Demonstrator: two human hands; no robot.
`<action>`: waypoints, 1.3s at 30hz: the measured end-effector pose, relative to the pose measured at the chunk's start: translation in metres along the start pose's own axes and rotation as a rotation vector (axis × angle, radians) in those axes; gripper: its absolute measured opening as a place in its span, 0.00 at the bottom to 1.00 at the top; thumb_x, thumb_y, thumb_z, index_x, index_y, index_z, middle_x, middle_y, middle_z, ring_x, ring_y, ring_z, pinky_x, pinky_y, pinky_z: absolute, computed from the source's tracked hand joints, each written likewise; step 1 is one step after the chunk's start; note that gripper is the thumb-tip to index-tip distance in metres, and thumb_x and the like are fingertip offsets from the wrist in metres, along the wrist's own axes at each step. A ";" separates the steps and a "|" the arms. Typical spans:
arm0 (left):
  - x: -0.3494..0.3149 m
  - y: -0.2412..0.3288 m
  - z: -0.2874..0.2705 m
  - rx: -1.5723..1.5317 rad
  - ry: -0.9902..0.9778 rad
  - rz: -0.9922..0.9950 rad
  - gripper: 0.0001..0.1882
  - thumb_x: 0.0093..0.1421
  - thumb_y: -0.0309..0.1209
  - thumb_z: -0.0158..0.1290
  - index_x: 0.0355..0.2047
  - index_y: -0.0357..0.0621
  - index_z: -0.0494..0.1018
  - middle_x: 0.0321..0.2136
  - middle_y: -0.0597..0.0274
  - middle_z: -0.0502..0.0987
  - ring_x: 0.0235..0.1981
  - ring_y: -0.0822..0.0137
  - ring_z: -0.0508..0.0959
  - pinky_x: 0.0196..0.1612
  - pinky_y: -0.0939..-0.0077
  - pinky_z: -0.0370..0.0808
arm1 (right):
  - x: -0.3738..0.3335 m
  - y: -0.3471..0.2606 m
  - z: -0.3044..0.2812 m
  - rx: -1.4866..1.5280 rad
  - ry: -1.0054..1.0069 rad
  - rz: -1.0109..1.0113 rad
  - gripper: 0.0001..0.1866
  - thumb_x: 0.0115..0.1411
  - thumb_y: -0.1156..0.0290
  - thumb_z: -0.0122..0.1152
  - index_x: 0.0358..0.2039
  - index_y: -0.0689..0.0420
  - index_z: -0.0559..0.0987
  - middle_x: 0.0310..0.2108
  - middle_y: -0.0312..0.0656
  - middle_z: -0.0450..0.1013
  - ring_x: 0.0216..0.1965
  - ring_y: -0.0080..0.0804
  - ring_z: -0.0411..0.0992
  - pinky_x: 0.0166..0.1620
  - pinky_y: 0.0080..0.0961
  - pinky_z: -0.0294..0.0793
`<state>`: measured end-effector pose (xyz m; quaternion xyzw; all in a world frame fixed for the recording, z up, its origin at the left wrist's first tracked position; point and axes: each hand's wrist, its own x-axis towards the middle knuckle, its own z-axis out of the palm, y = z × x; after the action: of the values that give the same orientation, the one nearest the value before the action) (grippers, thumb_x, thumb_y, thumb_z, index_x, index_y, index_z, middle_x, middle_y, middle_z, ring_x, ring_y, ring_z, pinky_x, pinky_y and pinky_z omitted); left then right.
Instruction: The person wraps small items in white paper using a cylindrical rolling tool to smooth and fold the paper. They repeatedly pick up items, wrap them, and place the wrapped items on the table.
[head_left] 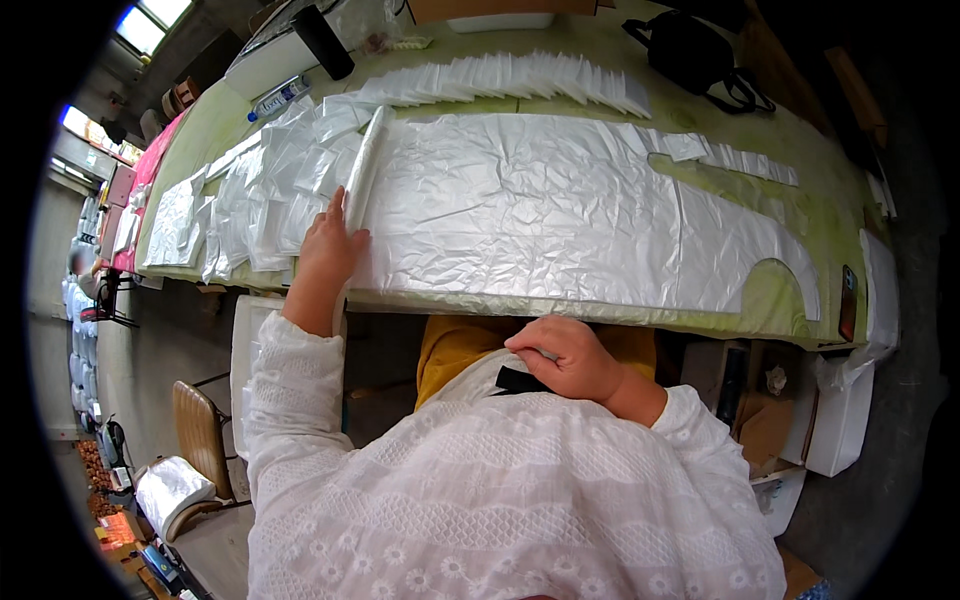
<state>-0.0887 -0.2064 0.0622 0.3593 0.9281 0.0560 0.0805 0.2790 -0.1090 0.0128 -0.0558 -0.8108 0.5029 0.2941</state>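
Observation:
A thin, crinkled white plastic sheet [520, 210] shaped like an apron, with curved cut-outs toward its right end, lies spread over the table. Its left edge forms a narrow raised fold [370, 165]. My left hand [328, 245] rests at this fold, index finger stretched along it and thumb out to the side. Close to my body, above my lap, my right hand [572, 362] is closed with its fingers curled; whatever lies between thumb and fingers is too hidden to name. A black strip [520, 381] lies just beside it on my white top.
Folded plastic pieces [265, 190] are heaped left of the sheet, with a long overlapping row [510, 78] behind it. A water bottle [278, 98], black cylinder [322, 42], black bag [690, 55] and phone [848, 302] lie about the green tabletop [460, 306]. A chair [203, 440] stands lower left.

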 end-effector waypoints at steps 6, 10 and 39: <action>-0.023 0.046 0.028 -0.906 0.031 0.180 0.47 0.64 0.27 0.55 0.77 0.57 0.41 0.54 0.51 0.75 0.42 0.63 0.79 0.45 0.68 0.78 | -0.003 -0.006 0.000 0.254 0.023 0.237 0.17 0.63 0.77 0.64 0.53 0.56 0.78 0.45 0.42 0.79 0.43 0.30 0.78 0.47 0.25 0.78; -0.057 0.140 0.026 -1.543 -0.183 0.129 0.50 0.65 0.24 0.55 0.77 0.63 0.36 0.54 0.56 0.73 0.38 0.72 0.76 0.40 0.71 0.81 | 0.008 -0.010 0.010 0.581 -0.001 0.526 0.36 0.68 0.74 0.63 0.72 0.57 0.57 0.56 0.47 0.70 0.50 0.28 0.74 0.52 0.28 0.78; -0.043 0.152 0.065 -1.447 -0.709 -0.011 0.24 0.72 0.28 0.50 0.66 0.35 0.66 0.48 0.52 0.78 0.45 0.64 0.80 0.48 0.67 0.80 | -0.111 -0.069 -0.117 -0.246 0.202 0.779 0.29 0.56 0.66 0.73 0.57 0.59 0.76 0.47 0.44 0.76 0.46 0.35 0.76 0.52 0.31 0.74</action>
<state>0.0546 -0.1204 0.0279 0.2100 0.5825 0.5255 0.5835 0.4463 -0.0939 0.0621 -0.4420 -0.7501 0.4681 0.1511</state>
